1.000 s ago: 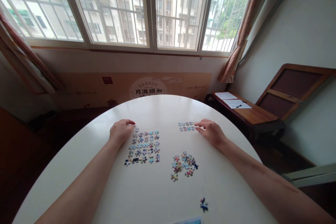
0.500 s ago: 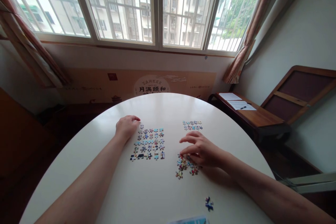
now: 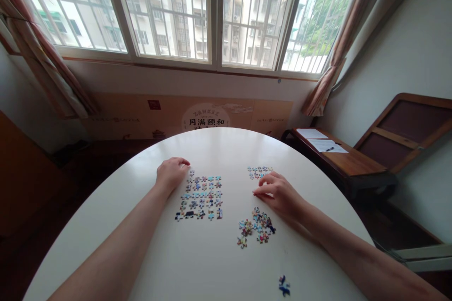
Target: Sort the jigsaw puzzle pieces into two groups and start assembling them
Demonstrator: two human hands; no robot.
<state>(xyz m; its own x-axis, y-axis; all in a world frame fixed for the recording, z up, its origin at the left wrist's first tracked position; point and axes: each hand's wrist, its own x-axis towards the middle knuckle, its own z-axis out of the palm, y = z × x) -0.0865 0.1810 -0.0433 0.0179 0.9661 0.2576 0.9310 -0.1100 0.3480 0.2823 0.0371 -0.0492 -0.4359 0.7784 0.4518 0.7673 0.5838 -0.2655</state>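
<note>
My left hand [image 3: 172,172] rests on the table at the upper left of rows of jigsaw puzzle pieces [image 3: 201,194]. Its fingers are loosely bent and slightly apart, and I see nothing in them. My right hand [image 3: 280,193] hovers between a loose pile of puzzle pieces [image 3: 261,220] and a smaller group of pieces [image 3: 254,169] farther back, covering part of that group. The lower fingertips are pinched together; anything between them is too small to make out. A separate blue puzzle piece [image 3: 283,286] lies near me at the front right.
The round white table [image 3: 197,258] fills the middle of the view. A wooden chair [image 3: 356,160] with papers [image 3: 328,146] and a pen stands at the right. Beyond the table are a printed cardboard panel [image 3: 169,117] and barred windows [image 3: 247,23].
My right hand has lifted off the loose pile and moved away from me, toward the small back group. My left hand stays in place. The view has tilted slightly up.
</note>
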